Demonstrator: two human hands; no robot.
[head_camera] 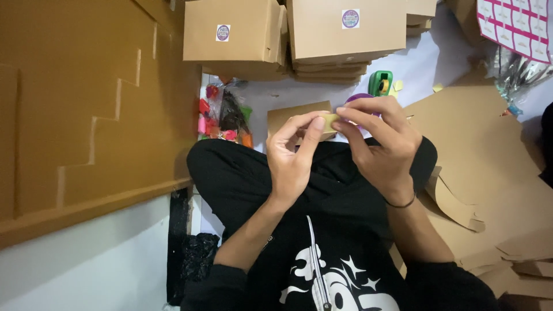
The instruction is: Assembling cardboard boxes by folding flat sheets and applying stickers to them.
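We are pinching a small yellowish strip [330, 121] between left hand [292, 158] and right hand [377, 144], both closed on it above our lap, apparently peeling it, so steady fingertip separation is needed next.

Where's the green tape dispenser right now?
In the head view the green tape dispenser sits upper centre-right on the pale floor, just below the stacked cardboard boxes and just above the right hand.

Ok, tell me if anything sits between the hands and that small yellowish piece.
Nothing visible does. The left hand and right hand both pinch the small yellowish piece directly at their fingertips, above the lap.
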